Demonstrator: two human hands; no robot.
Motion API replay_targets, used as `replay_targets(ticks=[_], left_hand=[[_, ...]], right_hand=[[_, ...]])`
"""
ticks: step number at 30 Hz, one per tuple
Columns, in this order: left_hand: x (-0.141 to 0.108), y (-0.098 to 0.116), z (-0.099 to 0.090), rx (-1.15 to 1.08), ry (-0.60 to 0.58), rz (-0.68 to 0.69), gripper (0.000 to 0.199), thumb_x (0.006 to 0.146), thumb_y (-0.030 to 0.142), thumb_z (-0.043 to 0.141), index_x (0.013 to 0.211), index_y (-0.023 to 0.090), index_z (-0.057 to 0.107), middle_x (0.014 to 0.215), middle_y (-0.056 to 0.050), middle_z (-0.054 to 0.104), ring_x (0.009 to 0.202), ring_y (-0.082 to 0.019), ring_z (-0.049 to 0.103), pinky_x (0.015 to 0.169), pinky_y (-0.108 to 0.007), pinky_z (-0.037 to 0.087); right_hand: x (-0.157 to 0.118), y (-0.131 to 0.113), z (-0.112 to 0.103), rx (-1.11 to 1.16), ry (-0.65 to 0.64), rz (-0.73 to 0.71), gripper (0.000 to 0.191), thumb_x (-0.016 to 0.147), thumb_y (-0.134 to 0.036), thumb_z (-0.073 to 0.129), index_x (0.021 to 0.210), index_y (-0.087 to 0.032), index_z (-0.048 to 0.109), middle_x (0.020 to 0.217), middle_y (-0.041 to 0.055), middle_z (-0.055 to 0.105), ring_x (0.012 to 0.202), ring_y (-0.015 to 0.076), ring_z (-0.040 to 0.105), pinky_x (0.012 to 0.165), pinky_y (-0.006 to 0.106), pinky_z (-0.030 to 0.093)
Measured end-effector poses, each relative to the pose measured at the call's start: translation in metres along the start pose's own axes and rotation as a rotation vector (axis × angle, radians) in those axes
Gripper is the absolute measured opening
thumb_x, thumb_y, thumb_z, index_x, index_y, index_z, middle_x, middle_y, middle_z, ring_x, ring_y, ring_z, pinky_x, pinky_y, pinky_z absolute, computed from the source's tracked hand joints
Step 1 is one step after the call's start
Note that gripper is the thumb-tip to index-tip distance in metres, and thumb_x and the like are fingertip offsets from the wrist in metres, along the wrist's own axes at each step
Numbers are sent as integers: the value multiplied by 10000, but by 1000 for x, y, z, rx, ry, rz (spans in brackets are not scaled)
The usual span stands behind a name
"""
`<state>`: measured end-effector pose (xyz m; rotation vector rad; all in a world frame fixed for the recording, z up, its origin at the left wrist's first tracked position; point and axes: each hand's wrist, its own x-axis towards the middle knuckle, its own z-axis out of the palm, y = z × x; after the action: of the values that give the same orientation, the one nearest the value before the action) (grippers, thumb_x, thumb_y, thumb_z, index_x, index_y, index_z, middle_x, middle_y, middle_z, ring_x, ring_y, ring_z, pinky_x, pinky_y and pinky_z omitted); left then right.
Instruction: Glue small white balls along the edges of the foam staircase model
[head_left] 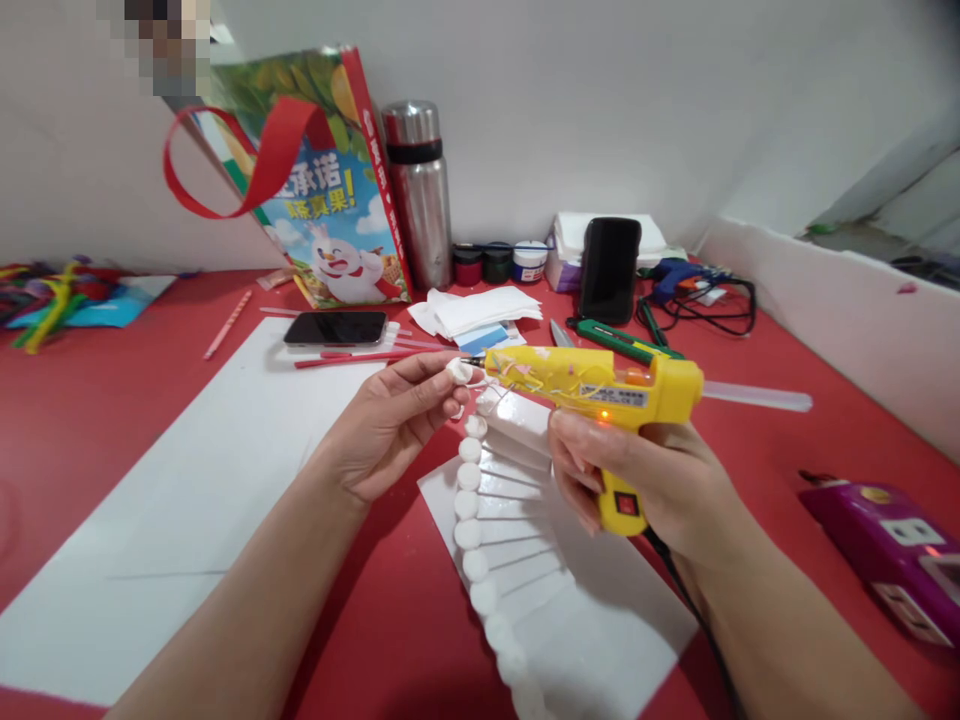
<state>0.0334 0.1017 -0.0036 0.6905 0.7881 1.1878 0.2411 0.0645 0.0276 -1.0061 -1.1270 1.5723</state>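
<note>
Item: yellow hot-glue gun (559, 370), indicator light (604, 414) glowing, gripped in my right hand (637, 465). Item: small white disc (459, 372), pinched in the fingers of my left hand (397, 425), at the nozzle (472, 362), near the far end of the row of white discs (467, 505). Hazard: too hard a squeeze or a slip could scald those fingers.
</note>
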Motion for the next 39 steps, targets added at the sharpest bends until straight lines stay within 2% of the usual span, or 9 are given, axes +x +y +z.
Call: replay_targets(ticks=[13,19,27,33,39], left_hand=[[1,0,-1,-39,27,-15,173,730,91,859,889,102,792,793,-41,729,688,-75,679,635,-107,572],[2,0,-1,-82,45,-8,148,736,55,845,866,88,783,811,-39,724,715,-77,702,656,-101,584],[0,1,-1,-45,20,-16,185,759,71,840,934,68,780,809,-63,738,696,-80,692,657,-123,595],[0,-1,0,-32,-17,-2,204,746,82,854,939,68,790,826,-55,757,662,-73,689,642,-122,594],[-1,1,-1,-66,3,15,221,703,79,884,904,68,792,803,-40,757,671,-74,702,642,-106,593]], right_hand=[[0,-1,1,-5,-19,16,332,738,-352,763,534,-201,550,492,-56,445,322,68,402,301,197,331],[1,-1,-4,-72,-95,22,346,794,-384,741,570,-194,558,503,-55,474,337,62,422,325,191,353],[3,1,-9,-72,-167,36,406,823,-429,751,583,-184,534,514,-59,467,355,73,464,332,194,380],[0,-1,-6,-66,-94,33,261,792,-406,747,727,-193,610,507,-71,462,336,70,435,334,198,333],[0,-1,-1,-32,-41,11,205,776,-375,740,781,-187,658,518,-72,454,350,74,429,324,200,355]])
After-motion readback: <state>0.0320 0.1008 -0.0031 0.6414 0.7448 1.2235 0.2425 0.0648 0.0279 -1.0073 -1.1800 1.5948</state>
